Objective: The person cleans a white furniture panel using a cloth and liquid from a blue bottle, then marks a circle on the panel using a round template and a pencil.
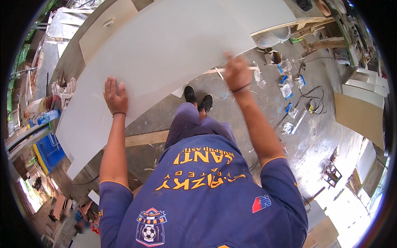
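Note:
A large white panel (165,49) with a smooth surface stretches across in front of me, from the lower left to the far right. My left hand (115,97) lies flat on it near its left part, fingers stretched out and thumb a little apart. Over the panel's near edge, to the right, my right hand (238,73) is curled closed and somewhat blurred. Whatever its fingers may hold is too small or hidden to make out. Whether that hand touches the panel I cannot tell.
A wooden beam (147,138) runs beneath the panel. Blue-and-clear plastic packets (286,89) and a dark cable (316,101) lie on the floor at right. A white open box (364,89) stands far right; a blue bin (49,151) is at left.

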A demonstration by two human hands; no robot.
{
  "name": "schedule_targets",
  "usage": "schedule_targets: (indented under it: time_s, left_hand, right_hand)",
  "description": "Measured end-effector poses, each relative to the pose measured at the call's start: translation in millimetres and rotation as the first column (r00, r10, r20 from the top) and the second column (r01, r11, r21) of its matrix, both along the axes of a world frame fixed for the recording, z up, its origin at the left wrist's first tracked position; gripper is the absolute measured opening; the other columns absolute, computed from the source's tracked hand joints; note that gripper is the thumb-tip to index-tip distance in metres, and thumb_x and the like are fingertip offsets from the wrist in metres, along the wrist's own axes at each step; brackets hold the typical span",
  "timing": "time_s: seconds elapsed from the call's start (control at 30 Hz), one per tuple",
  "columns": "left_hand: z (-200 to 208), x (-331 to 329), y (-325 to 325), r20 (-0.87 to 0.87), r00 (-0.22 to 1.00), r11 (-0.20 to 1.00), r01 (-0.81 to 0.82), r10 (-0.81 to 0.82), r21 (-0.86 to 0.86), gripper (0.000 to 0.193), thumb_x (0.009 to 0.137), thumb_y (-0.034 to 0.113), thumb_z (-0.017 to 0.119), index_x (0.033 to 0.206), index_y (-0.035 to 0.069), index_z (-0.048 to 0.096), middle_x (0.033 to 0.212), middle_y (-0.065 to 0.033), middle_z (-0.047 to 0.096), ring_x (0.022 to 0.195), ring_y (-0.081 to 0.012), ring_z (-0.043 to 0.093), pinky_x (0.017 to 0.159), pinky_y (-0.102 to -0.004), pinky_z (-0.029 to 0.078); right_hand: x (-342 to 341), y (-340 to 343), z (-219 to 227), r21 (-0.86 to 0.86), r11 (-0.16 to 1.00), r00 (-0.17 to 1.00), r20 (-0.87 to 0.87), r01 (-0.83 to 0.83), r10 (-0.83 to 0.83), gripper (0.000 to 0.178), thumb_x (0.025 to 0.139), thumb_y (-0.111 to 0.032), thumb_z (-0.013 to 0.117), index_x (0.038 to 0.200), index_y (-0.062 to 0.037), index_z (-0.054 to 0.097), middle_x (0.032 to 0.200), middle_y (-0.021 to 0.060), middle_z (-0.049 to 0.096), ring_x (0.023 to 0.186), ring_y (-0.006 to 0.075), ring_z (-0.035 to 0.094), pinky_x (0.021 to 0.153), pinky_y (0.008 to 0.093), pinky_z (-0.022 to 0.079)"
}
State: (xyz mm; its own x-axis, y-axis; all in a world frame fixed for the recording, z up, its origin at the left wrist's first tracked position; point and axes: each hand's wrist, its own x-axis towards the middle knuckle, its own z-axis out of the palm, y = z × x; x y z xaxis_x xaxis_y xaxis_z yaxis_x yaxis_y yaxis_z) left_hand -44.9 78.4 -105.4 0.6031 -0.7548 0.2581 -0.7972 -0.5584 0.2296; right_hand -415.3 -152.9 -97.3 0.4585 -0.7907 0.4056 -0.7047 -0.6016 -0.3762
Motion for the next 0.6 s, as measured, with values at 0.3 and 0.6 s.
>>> schedule_targets:
  time_s: [0.3, 0.6]
  left_hand:
    - [-2, 4, -1, 0.030, 1.000, 1.000, -0.010, 0.010, 0.005, 0.045, 0.093, 0.036, 0.049, 0.133, 0.015, 0.052, 0.146, -0.0050, 0.040, 0.137, -0.0255, 0.033, 0.110, -0.0488, 0.023]
    - [3, -3, -2, 0.035, 0.999, 1.000, -0.009, 0.008, 0.028, 0.046, 0.093, 0.036, 0.049, 0.135, 0.015, 0.050, 0.146, -0.0049, 0.039, 0.137, -0.0257, 0.033, 0.110, -0.0481, 0.024]
  right_hand:
    - [19, 22, 5, -0.018, 0.967, 0.925, 0.286, -0.255, 0.250, 0.033, 0.074, 0.000, 0.055, 0.105, -0.0086, 0.066, 0.083, 0.0135, 0.059, 0.073, 0.0303, 0.060, 0.063, 0.0407, 0.050]
    - [54, 62, 3, 0.001, 0.960, 0.960, 0.026, -0.279, 0.279, 0.031, 0.075, -0.004, 0.054, 0.105, -0.0090, 0.061, 0.082, 0.0131, 0.058, 0.075, 0.0297, 0.060, 0.066, 0.0394, 0.052]
